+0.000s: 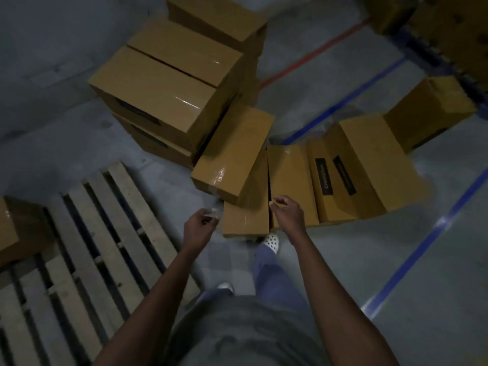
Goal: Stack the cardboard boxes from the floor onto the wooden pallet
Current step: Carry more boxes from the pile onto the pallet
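Several brown cardboard boxes lie on the grey floor ahead of me. A tilted box (232, 154) leans over a lower box (245, 220) close to my feet. Right of them a box (290, 178) and a labelled box (343, 180) lie side by side. My left hand (202, 224) hovers with loosely curled fingers just left of the lower box, holding nothing. Over the gap between the two near boxes is my right hand (286, 210), fingers relaxed and empty. The wooden pallet (105, 233) lies at lower left with one box (18, 228) on its far left edge.
A tall stack of boxes (163, 85) stands behind the tilted box. Another box (430, 112) sits at the right, more boxes (454, 30) at top right. Blue floor lines (422, 249) and a red line (317, 54) cross the floor. My foot (272, 241) is beside the lower box.
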`<move>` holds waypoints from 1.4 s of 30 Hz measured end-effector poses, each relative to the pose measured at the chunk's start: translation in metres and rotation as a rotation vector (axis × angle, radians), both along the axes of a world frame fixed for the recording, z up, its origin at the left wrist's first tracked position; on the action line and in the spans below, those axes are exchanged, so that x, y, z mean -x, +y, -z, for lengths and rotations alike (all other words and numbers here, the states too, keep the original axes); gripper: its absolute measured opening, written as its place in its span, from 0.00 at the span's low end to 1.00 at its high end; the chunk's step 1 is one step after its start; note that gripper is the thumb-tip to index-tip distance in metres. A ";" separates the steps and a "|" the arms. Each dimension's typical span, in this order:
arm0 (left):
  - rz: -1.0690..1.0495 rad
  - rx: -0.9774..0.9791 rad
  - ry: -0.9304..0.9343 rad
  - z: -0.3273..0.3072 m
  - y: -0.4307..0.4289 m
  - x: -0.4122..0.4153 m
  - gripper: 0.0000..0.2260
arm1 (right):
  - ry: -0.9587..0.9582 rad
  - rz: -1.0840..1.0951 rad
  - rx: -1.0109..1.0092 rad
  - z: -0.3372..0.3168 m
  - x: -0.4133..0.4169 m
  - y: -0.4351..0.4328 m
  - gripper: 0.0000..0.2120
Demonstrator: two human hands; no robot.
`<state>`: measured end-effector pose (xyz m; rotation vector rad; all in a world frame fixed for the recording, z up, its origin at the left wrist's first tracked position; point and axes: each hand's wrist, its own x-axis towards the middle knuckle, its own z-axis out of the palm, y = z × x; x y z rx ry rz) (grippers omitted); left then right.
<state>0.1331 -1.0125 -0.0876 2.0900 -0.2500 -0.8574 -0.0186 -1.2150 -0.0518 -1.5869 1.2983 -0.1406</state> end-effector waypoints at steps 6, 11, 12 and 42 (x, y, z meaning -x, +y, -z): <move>-0.387 0.044 0.195 0.050 -0.081 -0.092 0.08 | 0.055 -0.172 -0.050 0.071 -0.111 -0.104 0.13; -0.630 0.048 0.362 0.133 -0.137 -0.129 0.02 | 0.105 -0.275 -0.003 0.164 -0.231 -0.189 0.15; -0.660 0.025 0.360 0.161 -0.146 -0.132 0.04 | 0.104 -0.291 0.031 0.189 -0.258 -0.208 0.16; -1.124 -0.192 0.530 0.218 -0.161 -0.180 0.06 | 0.534 -0.235 0.420 0.267 -0.375 -0.379 0.37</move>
